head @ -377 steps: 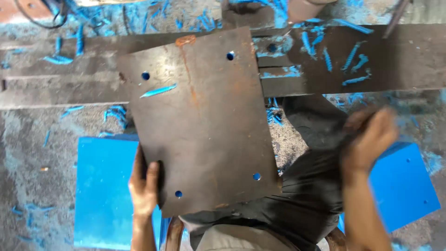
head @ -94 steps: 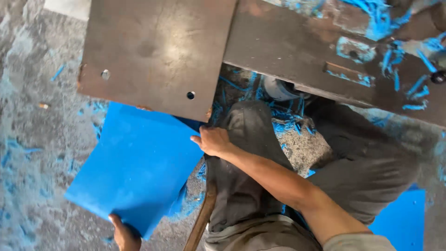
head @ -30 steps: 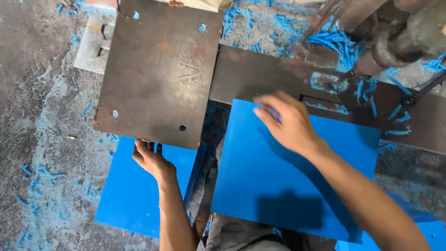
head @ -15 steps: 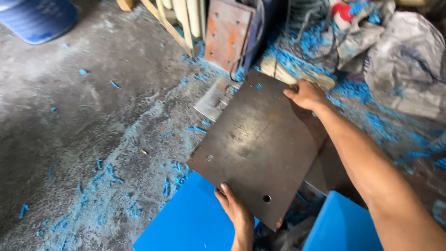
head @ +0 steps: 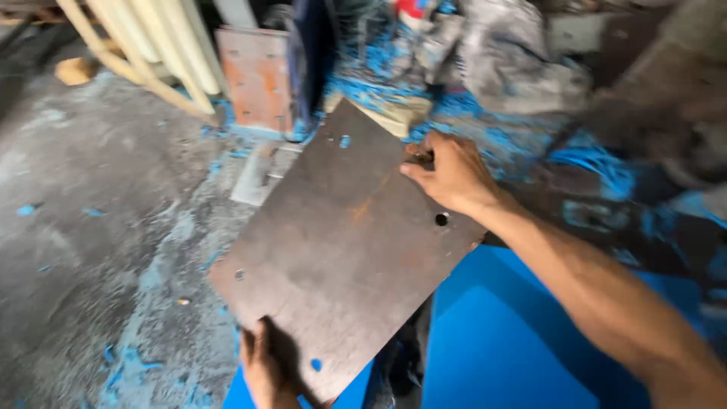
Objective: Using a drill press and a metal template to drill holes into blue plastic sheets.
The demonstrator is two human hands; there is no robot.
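A large dark steel plate [head: 344, 250] with small holes near its corners is held tilted above the floor. My left hand [head: 266, 367] grips its near bottom edge, fingers under the plate. My right hand [head: 447, 173] holds the far right edge, fingers curled over the rim near a hole. A blue plastic sheet [head: 515, 341] lies under the plate to the right, and another blue piece [head: 242, 398] shows by my left hand.
The grey concrete floor [head: 91, 250] is strewn with blue plastic shavings. A rusty orange plate [head: 261, 76] leans at the back beside pale pipes [head: 170, 53]. Heaps of blue swarf and sacks [head: 515, 53] lie at the back right.
Both hands have kept hold of the steel plate as it turned and drew nearer. My view has shifted; the blue barrel at top left is gone from sight.
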